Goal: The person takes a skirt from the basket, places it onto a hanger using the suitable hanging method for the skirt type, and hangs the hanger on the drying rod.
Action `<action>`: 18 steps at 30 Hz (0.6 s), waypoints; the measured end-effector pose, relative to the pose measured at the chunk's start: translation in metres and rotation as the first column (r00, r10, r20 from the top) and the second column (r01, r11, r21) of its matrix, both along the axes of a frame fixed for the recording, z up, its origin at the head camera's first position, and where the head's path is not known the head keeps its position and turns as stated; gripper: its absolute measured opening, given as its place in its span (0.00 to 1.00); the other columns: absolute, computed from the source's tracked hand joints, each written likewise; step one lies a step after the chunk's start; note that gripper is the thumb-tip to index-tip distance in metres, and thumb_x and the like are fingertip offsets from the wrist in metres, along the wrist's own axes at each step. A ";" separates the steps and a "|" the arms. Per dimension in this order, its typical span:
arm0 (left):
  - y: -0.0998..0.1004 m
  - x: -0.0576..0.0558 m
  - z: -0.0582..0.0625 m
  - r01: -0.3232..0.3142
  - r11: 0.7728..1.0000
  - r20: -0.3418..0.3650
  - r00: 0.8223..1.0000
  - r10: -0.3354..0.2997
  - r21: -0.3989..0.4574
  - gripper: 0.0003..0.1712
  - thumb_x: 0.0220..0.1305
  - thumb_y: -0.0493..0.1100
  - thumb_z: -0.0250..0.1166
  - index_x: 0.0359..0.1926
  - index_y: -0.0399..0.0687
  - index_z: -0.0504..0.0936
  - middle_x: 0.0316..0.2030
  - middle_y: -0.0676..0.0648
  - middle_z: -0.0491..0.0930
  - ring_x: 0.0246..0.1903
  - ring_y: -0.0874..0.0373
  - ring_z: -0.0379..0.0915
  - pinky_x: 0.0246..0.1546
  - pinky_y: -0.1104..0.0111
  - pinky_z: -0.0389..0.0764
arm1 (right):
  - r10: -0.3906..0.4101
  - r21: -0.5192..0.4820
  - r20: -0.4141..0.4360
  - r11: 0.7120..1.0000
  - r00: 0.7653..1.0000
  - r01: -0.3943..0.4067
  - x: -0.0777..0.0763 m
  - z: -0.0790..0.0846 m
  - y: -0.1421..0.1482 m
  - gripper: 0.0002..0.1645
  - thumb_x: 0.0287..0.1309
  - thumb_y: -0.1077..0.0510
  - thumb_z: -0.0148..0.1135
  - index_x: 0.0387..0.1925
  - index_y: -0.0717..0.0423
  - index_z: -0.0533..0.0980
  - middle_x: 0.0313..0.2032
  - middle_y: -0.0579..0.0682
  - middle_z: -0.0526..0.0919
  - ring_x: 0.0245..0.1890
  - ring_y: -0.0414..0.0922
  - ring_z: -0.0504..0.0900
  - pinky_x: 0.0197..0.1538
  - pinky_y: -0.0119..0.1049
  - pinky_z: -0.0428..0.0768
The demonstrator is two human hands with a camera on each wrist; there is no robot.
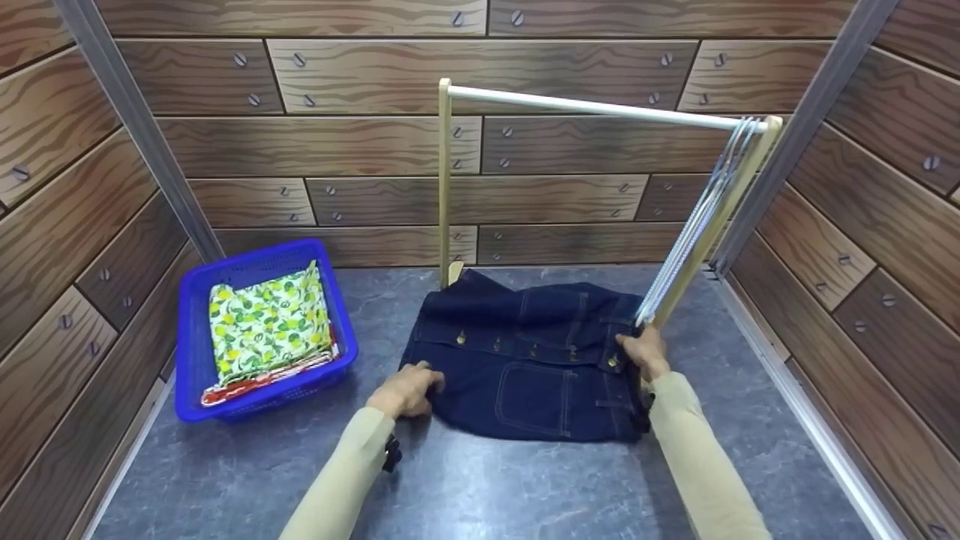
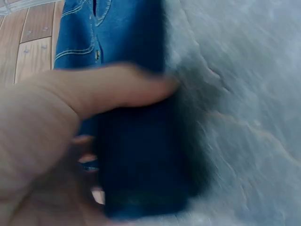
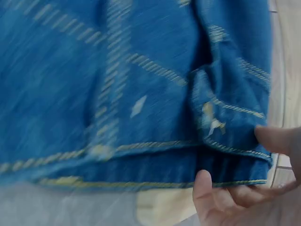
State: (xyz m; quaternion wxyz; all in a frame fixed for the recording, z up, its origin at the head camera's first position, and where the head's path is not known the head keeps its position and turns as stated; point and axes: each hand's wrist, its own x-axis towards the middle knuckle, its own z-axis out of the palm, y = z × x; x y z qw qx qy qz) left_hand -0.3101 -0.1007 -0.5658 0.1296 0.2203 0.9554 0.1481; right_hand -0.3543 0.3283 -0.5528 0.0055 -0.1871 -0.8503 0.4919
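Observation:
A dark blue denim skirt (image 1: 532,405) with a row of brass buttons lies flat, its waistband toward the right. My left hand (image 1: 407,388) holds its left end at the near corner; in the left wrist view the thumb (image 2: 127,87) crosses blurred denim, with the other fingers partly hidden below. At the opposite end, my right hand (image 1: 645,352) grips the waistband corner by the top button. The right wrist view shows the thumb (image 3: 277,140) on the waistband (image 3: 230,127) and the fingers around its edge.
Several hangers (image 1: 694,225) hang from the right end of the rack's white bar (image 1: 600,105), close to my right hand. A blue basket (image 1: 187,352) with folded lemon-print cloth (image 1: 270,322) stands on the left. Wood-patterned walls (image 1: 375,142) surround the grey surface (image 1: 487,495).

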 end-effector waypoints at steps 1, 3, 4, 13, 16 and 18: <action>-0.002 -0.002 -0.001 0.015 0.999 -0.028 1.000 -0.014 0.030 0.19 0.48 0.36 0.71 0.43 0.53 0.83 0.50 0.42 0.78 0.53 0.41 0.73 0.50 0.48 0.78 | 0.019 0.032 0.009 0.999 1.000 -0.020 0.002 -0.002 0.001 0.35 0.66 0.58 0.55 0.68 0.70 0.58 0.64 0.73 0.66 0.59 0.63 0.73 0.64 0.51 0.72; -0.006 -0.003 0.000 0.016 0.995 -0.044 0.999 -0.012 0.097 0.12 0.55 0.36 0.63 0.40 0.50 0.85 0.46 0.43 0.81 0.49 0.42 0.77 0.50 0.49 0.78 | 0.056 0.079 0.012 0.995 0.998 -0.057 0.003 -0.006 0.003 0.33 0.66 0.58 0.55 0.66 0.73 0.61 0.63 0.74 0.66 0.65 0.66 0.66 0.69 0.55 0.66; -0.007 -0.005 0.001 0.003 0.991 -0.041 0.999 0.003 0.134 0.11 0.58 0.37 0.60 0.41 0.50 0.85 0.45 0.44 0.82 0.49 0.43 0.78 0.50 0.49 0.78 | 0.065 0.091 0.007 0.994 0.998 -0.065 0.003 -0.007 0.005 0.31 0.67 0.58 0.54 0.65 0.73 0.62 0.62 0.74 0.68 0.63 0.66 0.68 0.67 0.55 0.68; -0.011 -0.009 0.008 -0.170 0.971 -0.077 0.980 0.185 0.170 0.13 0.58 0.47 0.55 0.27 0.53 0.86 0.36 0.47 0.85 0.41 0.44 0.80 0.45 0.50 0.78 | 0.103 0.016 -0.009 0.995 0.995 -0.103 0.003 -0.017 0.010 0.40 0.68 0.61 0.54 0.73 0.67 0.48 0.64 0.76 0.64 0.59 0.65 0.74 0.47 0.45 0.84; -0.007 -0.005 0.003 -0.185 0.976 -0.076 0.978 0.195 0.117 0.15 0.57 0.55 0.60 0.30 0.55 0.88 0.38 0.47 0.87 0.44 0.43 0.81 0.49 0.48 0.77 | 0.115 0.170 -0.105 0.981 0.988 -0.096 0.007 -0.018 0.010 0.37 0.64 0.62 0.59 0.70 0.70 0.56 0.59 0.77 0.69 0.57 0.68 0.74 0.55 0.54 0.79; -0.003 -0.003 -0.001 -0.149 0.984 -0.113 0.981 0.160 0.100 0.15 0.58 0.56 0.64 0.32 0.52 0.88 0.38 0.45 0.86 0.43 0.42 0.81 0.49 0.46 0.77 | 0.122 0.272 -0.179 0.960 0.976 -0.070 0.008 -0.018 0.010 0.32 0.61 0.62 0.62 0.63 0.72 0.64 0.54 0.76 0.74 0.55 0.69 0.74 0.58 0.58 0.74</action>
